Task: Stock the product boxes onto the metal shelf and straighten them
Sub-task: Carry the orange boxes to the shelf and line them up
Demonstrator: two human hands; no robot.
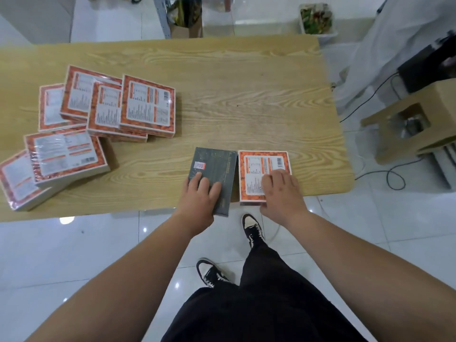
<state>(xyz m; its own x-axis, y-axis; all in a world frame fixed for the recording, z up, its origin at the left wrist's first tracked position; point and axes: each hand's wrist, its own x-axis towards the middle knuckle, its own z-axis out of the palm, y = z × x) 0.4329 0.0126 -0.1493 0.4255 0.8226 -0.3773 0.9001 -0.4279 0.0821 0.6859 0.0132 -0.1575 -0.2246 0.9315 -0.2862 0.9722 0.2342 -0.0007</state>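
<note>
Near the front edge of the wooden table (pixel 222 95), a dark green box (pixel 217 164) and an orange product box (pixel 261 164) lie side by side. My left hand (pixel 199 193) holds the dark box by its near end, which overhangs the table edge; the fingers lie on top and the thumb is hidden. My right hand (pixel 281 191) holds the orange box at its near right corner, fingers on the label and thumb at the front edge. Several more orange boxes (pixel 148 107) lie in loose, overlapping piles on the table's left side. A grey metal shelf post (pixel 162 18) stands beyond the table.
A cardboard stool (pixel 414 119) stands to the right of the table, with black cables (pixel 394 178) on the tiled floor. Behind it sits a black device (pixel 424 67). A white bin (pixel 317 19) is at the back. My shoes (pixel 253 228) are on the floor under the table edge.
</note>
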